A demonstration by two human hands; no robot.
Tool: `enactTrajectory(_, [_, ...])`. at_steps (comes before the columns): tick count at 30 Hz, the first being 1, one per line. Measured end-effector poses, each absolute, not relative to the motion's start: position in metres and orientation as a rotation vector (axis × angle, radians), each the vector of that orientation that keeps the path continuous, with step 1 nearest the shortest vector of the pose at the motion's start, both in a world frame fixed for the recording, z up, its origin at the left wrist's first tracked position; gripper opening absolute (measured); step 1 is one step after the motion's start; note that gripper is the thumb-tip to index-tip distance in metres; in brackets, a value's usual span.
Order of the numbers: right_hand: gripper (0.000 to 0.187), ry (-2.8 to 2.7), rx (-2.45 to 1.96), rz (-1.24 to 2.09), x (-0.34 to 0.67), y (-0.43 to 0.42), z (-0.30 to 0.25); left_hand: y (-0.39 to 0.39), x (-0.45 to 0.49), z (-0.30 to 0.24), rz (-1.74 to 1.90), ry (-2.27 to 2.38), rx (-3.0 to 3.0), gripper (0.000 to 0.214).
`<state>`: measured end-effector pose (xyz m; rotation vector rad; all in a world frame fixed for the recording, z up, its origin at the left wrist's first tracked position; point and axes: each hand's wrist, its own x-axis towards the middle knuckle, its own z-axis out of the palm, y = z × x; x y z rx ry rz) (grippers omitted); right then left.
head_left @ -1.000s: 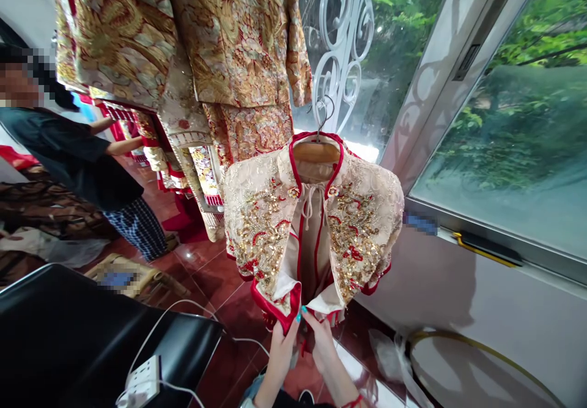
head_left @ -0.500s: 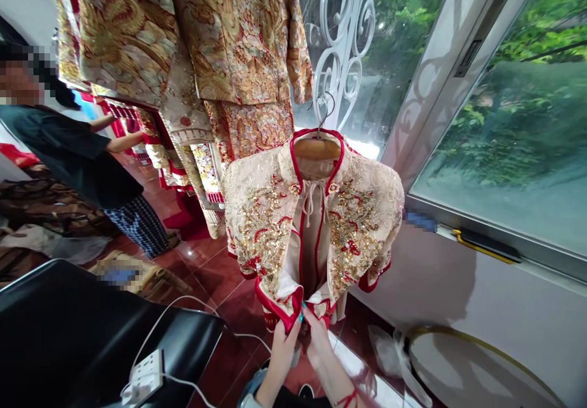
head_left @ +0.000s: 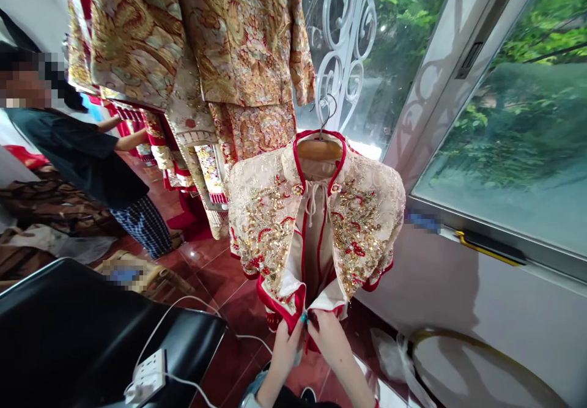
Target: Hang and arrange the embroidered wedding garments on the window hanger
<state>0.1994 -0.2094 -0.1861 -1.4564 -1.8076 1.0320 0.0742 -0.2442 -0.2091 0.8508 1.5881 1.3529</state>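
Note:
A cream jacket (head_left: 268, 212) with gold sequins, red beads and red piping hangs on a hanger (head_left: 320, 148) with a metal hook, its front parted over a plain lining. At its lower front edge, my left hand (head_left: 288, 334) pinches the left-hand corner, whose red-edged hem folds outward. My right hand (head_left: 324, 328) is closed at the right-hand front edge, where pale lining is turned out. The two hands almost touch at the fingertips, and blue-green nails show between them. The right fingers are partly hidden behind the hand.
Gold embroidered garments (head_left: 243, 41) hang behind the jacket. A person in a dark shirt (head_left: 68, 151) stands at the left, reaching toward clothes. A black seat (head_left: 92, 322) holds a power strip (head_left: 147, 376) with trailing cable. On the right are a window (head_left: 504, 120) and a round frame (head_left: 481, 359).
My right hand has turned inward and its forearm has swung rightward, folding more of the right front edge over. My left hand keeps its pinch.

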Motion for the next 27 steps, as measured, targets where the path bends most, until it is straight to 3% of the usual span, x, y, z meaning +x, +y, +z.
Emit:
enactTrajectory(11, [0.013, -1.707, -1.258, 1.341, 0.204, -0.201, -0.174, -0.249, 0.065, -0.202, 1.256, 1.591, 0.954, 0.065])
enactTrajectory(18, [0.027, -1.005, -1.16, 2.081, 0.2, -0.204, -0.173, -0.242, 0.065, -0.209, 1.26, 1.532, 0.916, 0.064])
enactTrajectory(27, [0.035, -0.745, -1.091, 2.032, 0.188, -0.186, -0.136, -0.234, 0.069, -0.238, 1.275, 1.625, 0.872, 0.071])
